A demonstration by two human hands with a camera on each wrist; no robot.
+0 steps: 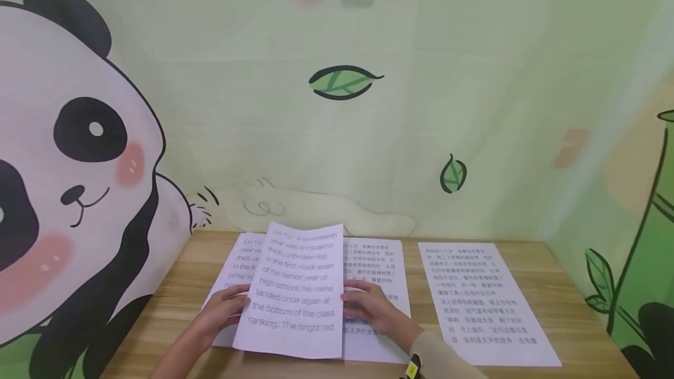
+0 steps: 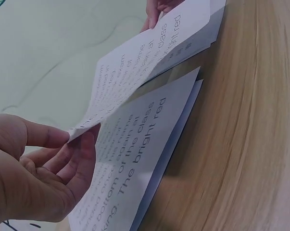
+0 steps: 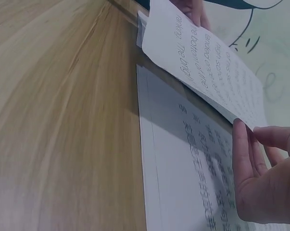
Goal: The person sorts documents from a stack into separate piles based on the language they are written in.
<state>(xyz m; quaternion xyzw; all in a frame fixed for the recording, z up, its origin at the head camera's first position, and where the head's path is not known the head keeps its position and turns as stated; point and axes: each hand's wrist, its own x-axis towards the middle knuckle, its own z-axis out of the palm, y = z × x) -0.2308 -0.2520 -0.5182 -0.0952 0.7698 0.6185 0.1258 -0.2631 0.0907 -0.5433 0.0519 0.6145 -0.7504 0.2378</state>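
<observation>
A sheet of paper (image 1: 292,291) with large English print is held up off the table between both hands. My left hand (image 1: 218,314) pinches its left edge; in the left wrist view the thumb and fingers (image 2: 84,154) close on that edge. On the opposite side my right hand (image 1: 376,312) pinches the right edge, as the right wrist view also shows with its fingertips (image 3: 241,144). Beneath the raised sheet, partly covered, lie an English-printed stack of sheets (image 2: 135,159) at left and Chinese-printed sheets (image 3: 183,159) at right.
Another Chinese-printed sheet (image 1: 484,303) lies apart on the right of the wooden table (image 1: 158,320). Behind the table hangs a green backdrop (image 1: 237,104) with a painted panda (image 1: 89,192) and leaves. A dark band with a yellow mark (image 1: 413,367) sits at my right wrist.
</observation>
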